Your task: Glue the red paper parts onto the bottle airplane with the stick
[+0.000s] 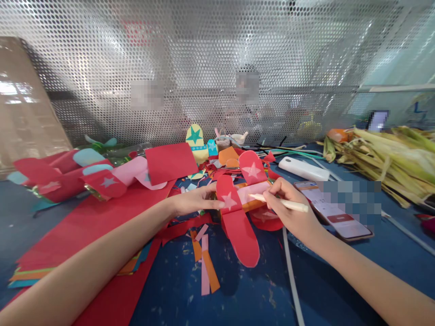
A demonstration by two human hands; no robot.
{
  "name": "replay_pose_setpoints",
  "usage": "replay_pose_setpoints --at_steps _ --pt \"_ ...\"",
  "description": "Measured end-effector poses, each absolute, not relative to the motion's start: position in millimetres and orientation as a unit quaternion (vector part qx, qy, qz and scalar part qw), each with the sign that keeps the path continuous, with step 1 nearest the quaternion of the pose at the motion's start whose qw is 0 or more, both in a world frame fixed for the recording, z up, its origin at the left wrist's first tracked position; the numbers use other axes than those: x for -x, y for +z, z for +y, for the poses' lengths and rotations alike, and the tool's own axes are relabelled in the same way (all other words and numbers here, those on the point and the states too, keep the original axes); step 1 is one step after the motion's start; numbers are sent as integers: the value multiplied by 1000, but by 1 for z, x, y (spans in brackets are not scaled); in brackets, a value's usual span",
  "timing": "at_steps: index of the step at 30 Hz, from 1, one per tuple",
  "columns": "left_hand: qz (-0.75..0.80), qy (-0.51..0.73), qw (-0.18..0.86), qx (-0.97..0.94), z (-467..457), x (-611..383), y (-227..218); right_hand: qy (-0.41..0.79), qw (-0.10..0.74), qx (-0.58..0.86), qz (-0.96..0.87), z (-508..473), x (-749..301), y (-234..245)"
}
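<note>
A red paper craft (pixel 240 235) with rounded, wing-like strips and pale pink stars stands in the middle. A pink paper band (pixel 249 191) wraps its body, with orange paper showing beneath. My left hand (pixel 200 199) grips the craft's left end, thumb and fingers closed on a starred red strip. Between the fingertips of my right hand (pixel 288 203) is a slim cream-white pen (pixel 288 203). The pen's tip is at the pink band; whether it touches I cannot tell.
Red paper sheets (pixel 95 226) lie at left beside starred paper crafts (pixel 105 181). Pink and orange strips (pixel 205 265) lie in front. A phone (pixel 335 210), a white device (pixel 303 169) and corn husks (pixel 384 149) are at right. A perforated metal panel (pixel 204 59) stands behind.
</note>
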State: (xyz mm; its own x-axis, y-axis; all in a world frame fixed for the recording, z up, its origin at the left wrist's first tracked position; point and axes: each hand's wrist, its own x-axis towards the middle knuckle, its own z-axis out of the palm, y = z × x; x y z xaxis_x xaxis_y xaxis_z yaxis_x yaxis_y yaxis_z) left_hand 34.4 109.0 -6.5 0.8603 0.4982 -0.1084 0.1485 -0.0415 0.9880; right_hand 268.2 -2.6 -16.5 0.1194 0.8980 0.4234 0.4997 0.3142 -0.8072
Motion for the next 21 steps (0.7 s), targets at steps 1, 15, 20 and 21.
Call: replay_pose_setpoints --at_steps 1,15,20,21 --pt "228 136 655 -708 109 -35 -6 201 504 550 -635 -3 -268 -16" --pt "238 133 642 -717 107 -35 -3 282 676 486 -477 4 -270 0" --pt "244 120 647 -712 107 -34 -2 296 700 485 -432 11 -275 -2" --pt "247 121 647 -711 108 -34 -2 297 696 482 -442 11 -276 -4"
